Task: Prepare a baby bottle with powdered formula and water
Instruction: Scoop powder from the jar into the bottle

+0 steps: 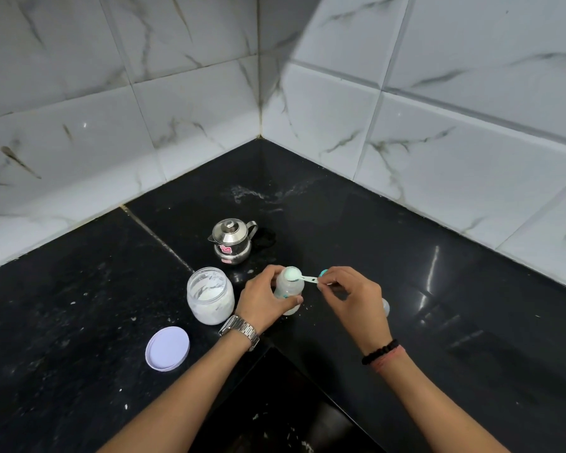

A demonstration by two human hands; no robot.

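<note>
A clear baby bottle (287,287) stands upright on the black counter (406,256), and my left hand (264,302) grips its body. My right hand (350,299) pinches the handle of a pale green scoop (299,276), whose bowl sits over the bottle's open mouth. To the left of the bottle is an open jar of white powder (209,294). Its lilac lid (167,348) lies flat nearer to me. A small steel pot with a lid (232,240) stands behind the bottle.
Marble-tiled walls meet in a corner behind the counter. White powder specks are scattered on the counter. A teal piece (323,273) peeks out above my right hand, and a clear rounded object (385,307) is partly hidden behind it. The counter's inner edge lies between my forearms.
</note>
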